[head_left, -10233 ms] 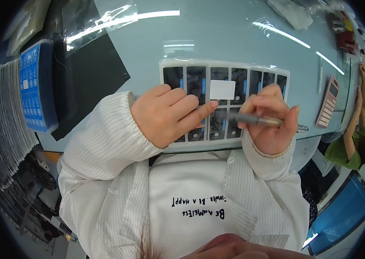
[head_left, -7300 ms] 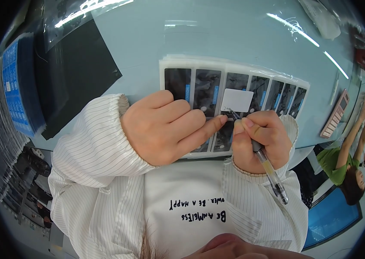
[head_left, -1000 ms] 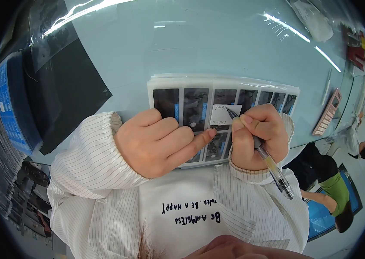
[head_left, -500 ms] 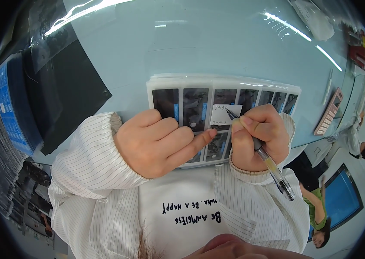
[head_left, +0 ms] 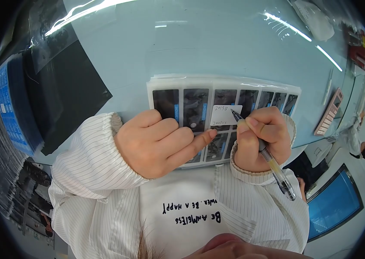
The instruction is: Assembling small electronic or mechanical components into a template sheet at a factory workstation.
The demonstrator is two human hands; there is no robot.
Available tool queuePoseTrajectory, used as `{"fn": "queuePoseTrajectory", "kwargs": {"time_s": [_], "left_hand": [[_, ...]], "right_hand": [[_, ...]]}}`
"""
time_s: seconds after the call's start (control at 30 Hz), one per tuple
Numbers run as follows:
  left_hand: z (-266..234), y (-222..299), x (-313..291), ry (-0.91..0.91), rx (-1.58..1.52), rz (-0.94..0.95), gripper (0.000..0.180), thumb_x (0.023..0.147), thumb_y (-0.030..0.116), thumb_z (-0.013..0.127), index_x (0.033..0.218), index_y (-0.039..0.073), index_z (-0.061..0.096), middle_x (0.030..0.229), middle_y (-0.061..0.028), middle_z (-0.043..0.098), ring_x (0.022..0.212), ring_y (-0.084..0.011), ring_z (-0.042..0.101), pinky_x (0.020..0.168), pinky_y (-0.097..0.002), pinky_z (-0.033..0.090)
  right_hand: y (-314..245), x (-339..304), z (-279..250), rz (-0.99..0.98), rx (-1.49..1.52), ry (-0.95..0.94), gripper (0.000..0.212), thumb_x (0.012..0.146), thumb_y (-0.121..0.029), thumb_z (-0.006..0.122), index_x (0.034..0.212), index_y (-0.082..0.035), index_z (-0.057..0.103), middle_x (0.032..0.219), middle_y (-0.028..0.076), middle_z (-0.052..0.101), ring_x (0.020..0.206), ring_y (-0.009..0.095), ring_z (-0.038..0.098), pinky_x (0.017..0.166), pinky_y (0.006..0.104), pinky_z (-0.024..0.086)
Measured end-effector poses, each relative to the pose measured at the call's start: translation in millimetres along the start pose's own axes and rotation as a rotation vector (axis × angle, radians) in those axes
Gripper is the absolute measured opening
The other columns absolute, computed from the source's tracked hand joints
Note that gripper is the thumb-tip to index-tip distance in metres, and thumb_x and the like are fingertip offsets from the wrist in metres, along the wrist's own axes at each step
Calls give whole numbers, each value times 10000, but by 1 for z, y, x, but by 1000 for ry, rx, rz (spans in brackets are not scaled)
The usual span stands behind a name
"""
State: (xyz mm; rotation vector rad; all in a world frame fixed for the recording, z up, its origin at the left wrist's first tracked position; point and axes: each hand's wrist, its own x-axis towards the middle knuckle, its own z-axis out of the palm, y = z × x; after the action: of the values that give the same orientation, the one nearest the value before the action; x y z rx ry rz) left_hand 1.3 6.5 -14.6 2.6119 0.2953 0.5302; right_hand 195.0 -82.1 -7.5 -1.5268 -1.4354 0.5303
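Note:
A ballpoint pen (head_left: 273, 166) with a clear barrel is pinched in my right hand (head_left: 265, 140). Its tip is at the right part of a small white label (head_left: 222, 115), which bears handwriting in dark ink. The label lies on a clear plastic pack (head_left: 153, 83) with dark rectangular pockets and blue marks. My left hand (head_left: 156, 142) rests on the left part of this pack. Its index finger stretches out to the label's lower edge, the other fingers are loosely bent, and the thumb is hidden.
Far left, a blue-printed bundle (head_left: 12, 103) in plastic stands beside a black sheet (head_left: 74, 90). On the right are a pink calculator (head_left: 328, 111) and a thin white stick (head_left: 328, 84). A crumpled plastic bag (head_left: 314, 19) lies at the far right of the pale table (head_left: 199, 47).
My right hand and the pen have shifted slightly right, and the label's upper line has gained a character. My left hand stays put. A person at lower right has mostly left view.

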Motion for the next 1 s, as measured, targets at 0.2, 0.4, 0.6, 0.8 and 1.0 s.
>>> {"fn": "queuePoseTrajectory", "kwargs": {"time_s": [0.2,0.4,0.6,0.8,1.0], "left_hand": [[1,-1,1,4,5,-4,249,674,95,692,923,84,710,637,38,408,519,-91,404,471,-239,264],[-3,1,1,-11,10,-1,252,679,95,687,930,86,709,636,39,411,526,-89,411,474,-238,269],[0,0,0,-15,11,-7,258,693,95,677,948,90,709,629,40,397,525,-89,405,476,-237,273],[-3,1,1,-42,9,2,252,709,94,671,958,87,708,615,38,371,517,-91,389,472,-240,267],[-3,-1,1,-49,11,11,258,720,93,659,973,83,704,609,39,361,515,-91,388,471,-243,265]], "right_hand": [[-5,-1,8,108,-33,57,133,675,86,566,728,-13,495,675,81,537,523,100,422,482,227,343],[-2,2,-3,3,-25,-22,240,625,189,614,791,35,534,704,107,540,510,144,551,467,219,454],[-2,1,0,53,-37,11,190,642,147,585,758,14,514,687,94,533,517,125,482,479,224,402],[0,-3,-1,-3,-16,15,221,643,188,598,782,33,525,686,102,531,487,131,513,459,211,431],[0,-3,1,25,-12,82,201,659,185,584,764,24,526,680,105,534,477,119,494,446,208,409]]}}
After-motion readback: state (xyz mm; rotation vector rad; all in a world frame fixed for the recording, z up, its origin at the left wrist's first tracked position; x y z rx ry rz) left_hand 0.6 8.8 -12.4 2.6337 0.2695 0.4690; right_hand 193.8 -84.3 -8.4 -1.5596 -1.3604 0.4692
